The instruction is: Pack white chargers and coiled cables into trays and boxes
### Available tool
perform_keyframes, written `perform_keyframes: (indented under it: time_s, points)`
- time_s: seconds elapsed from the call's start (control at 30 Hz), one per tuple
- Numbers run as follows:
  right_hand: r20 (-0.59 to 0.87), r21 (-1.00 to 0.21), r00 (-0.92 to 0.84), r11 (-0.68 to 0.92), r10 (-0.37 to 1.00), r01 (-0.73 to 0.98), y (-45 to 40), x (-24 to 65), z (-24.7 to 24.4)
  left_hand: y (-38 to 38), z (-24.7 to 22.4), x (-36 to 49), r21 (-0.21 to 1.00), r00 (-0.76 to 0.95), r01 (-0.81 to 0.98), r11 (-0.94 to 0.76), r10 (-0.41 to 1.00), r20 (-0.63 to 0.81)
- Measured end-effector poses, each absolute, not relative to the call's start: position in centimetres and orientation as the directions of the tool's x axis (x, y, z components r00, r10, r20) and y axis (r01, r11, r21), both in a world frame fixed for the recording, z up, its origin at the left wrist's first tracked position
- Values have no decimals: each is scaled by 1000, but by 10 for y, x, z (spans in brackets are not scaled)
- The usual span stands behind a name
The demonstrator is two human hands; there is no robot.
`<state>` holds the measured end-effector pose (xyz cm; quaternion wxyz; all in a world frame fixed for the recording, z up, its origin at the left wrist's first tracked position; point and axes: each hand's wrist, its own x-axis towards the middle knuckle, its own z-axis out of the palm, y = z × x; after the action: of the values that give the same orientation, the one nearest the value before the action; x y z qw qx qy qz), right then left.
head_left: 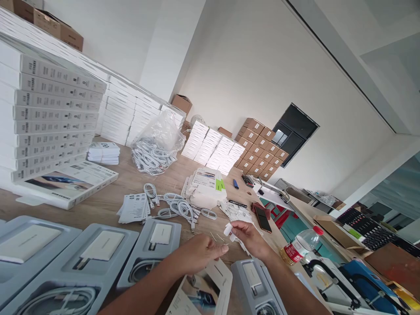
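My left hand (207, 248) is closed, thumb pointing right, just above the upper end of a white printed carton (223, 280). Its curled fingers are mostly hidden, so what they hold does not show. To the right, my right hand (248, 237) pinches a small white piece (227, 229) between thumb and fingers. A grey tray (242, 280) with a white charger and a coiled cable lies below my right wrist. More grey trays (131, 249) with chargers and cables stand along the left front.
Coiled white cables (179, 205), leaflets (134, 208) and a pile of flat cartons (205, 188) lie ahead. White boxes (59, 113) are stacked at left. A phone (263, 219) and a plastic bottle (302, 245) stand near the table's right edge.
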<state>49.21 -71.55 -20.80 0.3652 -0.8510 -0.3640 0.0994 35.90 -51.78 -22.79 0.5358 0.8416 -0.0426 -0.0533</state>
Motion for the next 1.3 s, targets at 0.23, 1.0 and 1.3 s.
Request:
perform_keyframes:
  time_s: [0.23,1.0,1.3]
  points:
    - [-37,-778,553,-371,833,507,-696,461,-188,-519,-216,358,904,998,-32,-426,-62,7]
    - [162,-645,589,-367,791,670,-681,467,-211,-511,-221,367,911,985,168,-376,84,-147]
    - [-52,-828,567,-353,822,437,-693,472,-199,-507,-213,366,928,988,156,-337,48,-148]
